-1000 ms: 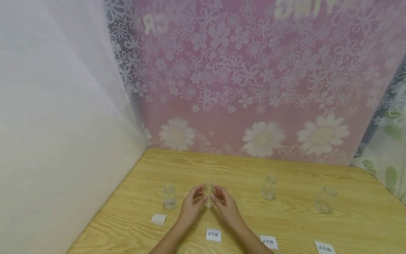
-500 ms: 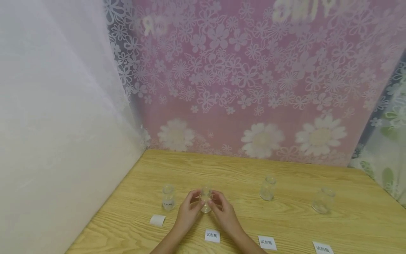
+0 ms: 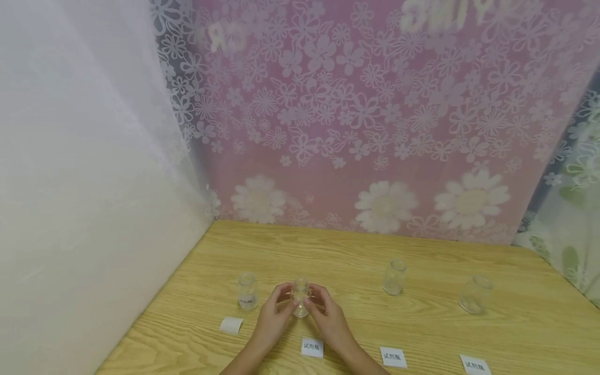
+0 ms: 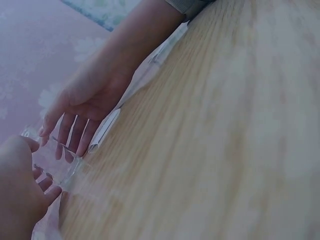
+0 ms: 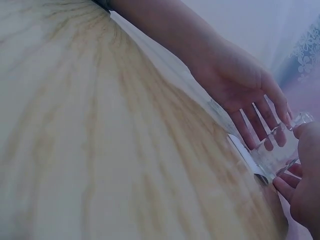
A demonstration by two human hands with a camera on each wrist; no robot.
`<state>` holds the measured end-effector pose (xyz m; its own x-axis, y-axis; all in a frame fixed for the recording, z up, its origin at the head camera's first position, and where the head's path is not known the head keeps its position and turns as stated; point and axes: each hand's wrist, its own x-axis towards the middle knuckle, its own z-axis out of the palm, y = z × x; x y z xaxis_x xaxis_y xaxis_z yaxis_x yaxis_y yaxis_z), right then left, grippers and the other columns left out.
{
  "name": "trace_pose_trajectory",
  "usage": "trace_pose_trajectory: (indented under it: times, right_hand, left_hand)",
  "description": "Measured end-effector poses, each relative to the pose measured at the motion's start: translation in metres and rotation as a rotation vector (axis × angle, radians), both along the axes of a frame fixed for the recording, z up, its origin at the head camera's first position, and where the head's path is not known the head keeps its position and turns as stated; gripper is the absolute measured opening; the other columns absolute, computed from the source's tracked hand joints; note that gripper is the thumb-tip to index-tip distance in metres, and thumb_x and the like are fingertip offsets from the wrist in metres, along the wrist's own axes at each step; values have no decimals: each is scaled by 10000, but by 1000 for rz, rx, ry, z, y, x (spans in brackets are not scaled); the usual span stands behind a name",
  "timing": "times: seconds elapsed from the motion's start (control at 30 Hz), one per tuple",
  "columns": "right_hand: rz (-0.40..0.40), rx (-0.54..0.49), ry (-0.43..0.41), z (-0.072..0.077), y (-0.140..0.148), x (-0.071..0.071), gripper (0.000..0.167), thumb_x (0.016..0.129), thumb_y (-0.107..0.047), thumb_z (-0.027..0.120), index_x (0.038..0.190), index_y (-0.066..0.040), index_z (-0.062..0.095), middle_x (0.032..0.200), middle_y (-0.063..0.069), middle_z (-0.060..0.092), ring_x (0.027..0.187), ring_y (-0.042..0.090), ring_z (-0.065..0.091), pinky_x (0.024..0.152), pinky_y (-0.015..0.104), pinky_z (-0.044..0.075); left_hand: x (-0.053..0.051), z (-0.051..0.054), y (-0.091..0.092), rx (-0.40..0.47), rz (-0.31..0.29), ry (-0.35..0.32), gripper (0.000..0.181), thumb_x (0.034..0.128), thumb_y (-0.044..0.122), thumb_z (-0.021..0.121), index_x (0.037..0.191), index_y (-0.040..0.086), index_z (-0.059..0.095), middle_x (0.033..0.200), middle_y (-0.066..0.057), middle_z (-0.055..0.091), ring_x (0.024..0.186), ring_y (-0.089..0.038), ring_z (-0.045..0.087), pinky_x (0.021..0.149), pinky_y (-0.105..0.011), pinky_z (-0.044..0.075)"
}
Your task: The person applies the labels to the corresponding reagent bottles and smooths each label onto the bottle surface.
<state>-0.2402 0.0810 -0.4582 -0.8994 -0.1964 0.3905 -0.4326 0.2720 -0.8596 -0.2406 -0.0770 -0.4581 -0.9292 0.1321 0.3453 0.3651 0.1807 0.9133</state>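
Observation:
Between both hands, a clear glass bottle [image 3: 301, 284] stands upright in the head view, its neck showing above the fingers. My left hand [image 3: 273, 315] grips its left side and my right hand [image 3: 328, 317] its right side, thumbs at the front and fingers curled behind. In the left wrist view the bottle [image 4: 57, 162] lies between the left hand [image 4: 17, 185] and the right hand [image 4: 95, 95]. The right wrist view shows the bottle [image 5: 280, 150] between the left hand [image 5: 240, 85] and right hand [image 5: 309, 175]. A white label [image 3: 312, 347] lies in front of it.
Left of the hands stands a labelled bottle [image 3: 247, 291], with a blank-looking paper piece [image 3: 232, 325] in front. Two unlabelled bottles, one upright [image 3: 394, 278] and another [image 3: 475, 296], are on the right. Printed labels [image 3: 393, 357] [image 3: 475, 365] lie near the front of the wooden table [image 3: 337, 250].
The held bottle and both hands have come slightly nearer the front label and a little left. Both hands keep their grip. The whole head view has shifted slightly.

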Motion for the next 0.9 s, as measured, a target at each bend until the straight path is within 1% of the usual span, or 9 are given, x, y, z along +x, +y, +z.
trace_pose_trajectory:
  times: [0.1, 0.23, 0.3, 0.37, 0.47, 0.57, 0.67, 0.77, 0.9]
  right_hand:
    - [-14, -9, -28, 3, 2, 1, 425, 941, -254, 540, 1285, -27, 438, 1213, 197, 521, 1074, 350, 518, 856, 458, 453]
    - [-65, -31, -51, 22, 4, 14, 352, 925, -139, 565, 1210, 40, 462, 1163, 218, 533, 1043, 364, 524, 828, 366, 480]
    - [-81, -28, -54, 28, 8, 21, 278, 910, -86, 578, 1148, 36, 500, 1109, 196, 557, 1002, 330, 542, 802, 310, 488]
    - [-62, 22, -42, 29, 16, 27, 213, 904, -65, 581, 1090, 25, 533, 1051, 169, 579, 953, 292, 560, 768, 279, 494]
    - [40, 138, -6, 14, 33, 27, 185, 904, -143, 599, 1044, -26, 568, 1002, 70, 592, 892, 189, 582, 747, 250, 494]
    - [124, 313, 100, 6, 45, 31, 184, 890, -235, 626, 1004, -93, 595, 981, -32, 578, 880, 123, 564, 756, 285, 494]
    - [149, 466, 222, 2, 52, 35, 183, 854, -314, 662, 969, -181, 610, 998, -112, 543, 914, 90, 506, 782, 327, 480]
    - [175, 531, 291, 0, 54, 36, 181, 832, -328, 685, 952, -214, 612, 1033, -111, 525, 938, 93, 482, 782, 332, 474]
    - [191, 538, 337, -2, 54, 35, 174, 817, -275, 710, 940, -211, 605, 1043, -84, 526, 940, 101, 476, 769, 313, 477]
  left_hand:
    - [2, 6, 1, 22, 14, -1, 433, 909, 140, 589, 1283, -12, 432, 1278, -202, 456, 1130, -381, 456, 879, -390, 451]
    - [17, 27, 3, 28, 96, 25, 358, 857, 16, 625, 1174, -62, 480, 1166, -205, 495, 1058, -379, 479, 851, -404, 462]
    - [19, 29, 2, -12, 135, 79, 271, 829, -18, 646, 1070, -44, 527, 1051, -148, 532, 967, -331, 507, 798, -391, 478]
    - [17, 22, -2, -62, 142, 149, 185, 816, -4, 669, 968, 31, 570, 933, -48, 549, 856, -236, 523, 709, -317, 487]
    - [10, 5, -11, -168, 40, 271, 134, 817, 41, 686, 890, 114, 602, 819, 54, 543, 721, -129, 512, 587, -245, 463]
    - [11, 0, -19, -304, -169, 333, 100, 837, 131, 686, 920, 131, 632, 793, 92, 531, 674, -49, 492, 556, -193, 453]
    - [14, -3, -25, -474, -337, 357, 237, 844, 295, 669, 1008, 124, 647, 842, 113, 504, 715, -2, 461, 605, -157, 448]
    - [16, -4, -27, -599, -385, 369, 355, 828, 416, 632, 1049, 139, 656, 876, 145, 482, 733, 28, 427, 632, -134, 429]
    - [16, -5, -25, -639, -369, 375, 342, 812, 440, 632, 1010, 164, 678, 866, 166, 479, 709, 37, 411, 608, -123, 413]
